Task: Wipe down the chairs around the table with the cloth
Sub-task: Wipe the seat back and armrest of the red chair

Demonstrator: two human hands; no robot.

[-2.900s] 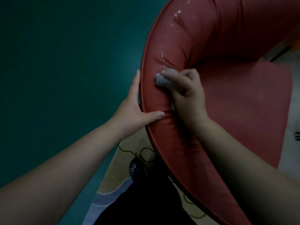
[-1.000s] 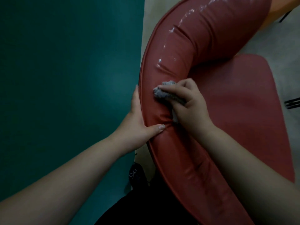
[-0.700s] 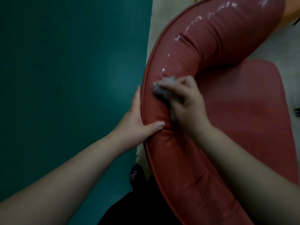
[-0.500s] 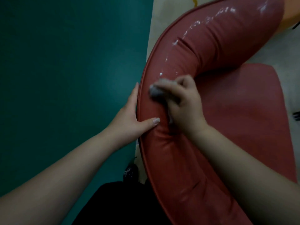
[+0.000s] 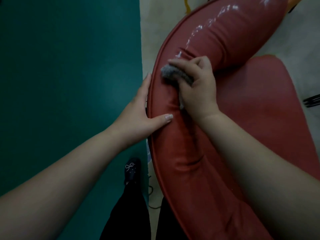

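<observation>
A red leather chair with a curved padded backrest [image 5: 207,40] and a flat seat [image 5: 259,104] fills the right side. My right hand [image 5: 197,85] is shut on a bunched grey cloth [image 5: 173,74] and presses it onto the top of the backrest near its outer piping. My left hand [image 5: 143,115] grips the backrest's outer edge just below, thumb on top, fingers behind. Wet shiny streaks [image 5: 216,16] run along the backrest farther up.
Dark teal floor [image 5: 69,66] covers the left. A pale patterned rug [image 5: 150,32] lies under the chair. My black shoe with a bow [image 5: 131,169] and dark trouser legs stand at the bottom centre. A dark object [image 5: 311,101] pokes in at the right edge.
My right hand has rubbed the cloth back and forth over the same spot on the backrest. My left hand has kept its hold. The view has shifted, showing my shoe.
</observation>
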